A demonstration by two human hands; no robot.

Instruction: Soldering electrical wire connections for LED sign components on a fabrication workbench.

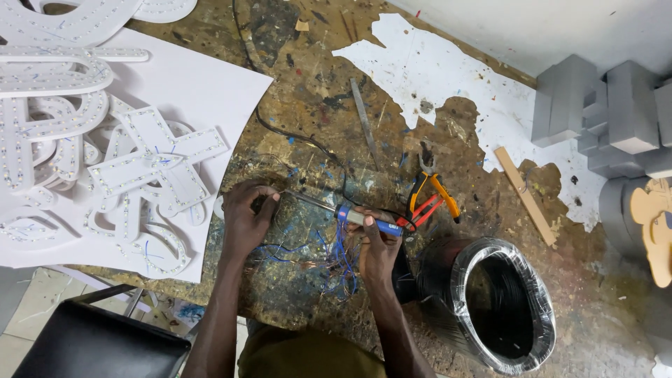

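Note:
My right hand (376, 246) grips the blue handle of a soldering iron (350, 213). Its metal shaft points left toward my left hand (246, 218). That hand is closed over something small at the iron's tip; what it pinches is hidden under the fingers. Thin blue and copper wires (329, 260) lie loose on the worn, paint-stained workbench (308, 105) between and below both hands. A black cord runs from the iron's handle up across the bench.
White cut-out letters studded with small lights (147, 164) lie piled on a white sheet at left. Orange-handled pliers (434, 196) sit just right of the iron. A plastic-wrapped coil of black cable (500, 301) stands at lower right. Grey blocks (602, 112) are at far right, a black chair (98, 343) at bottom left.

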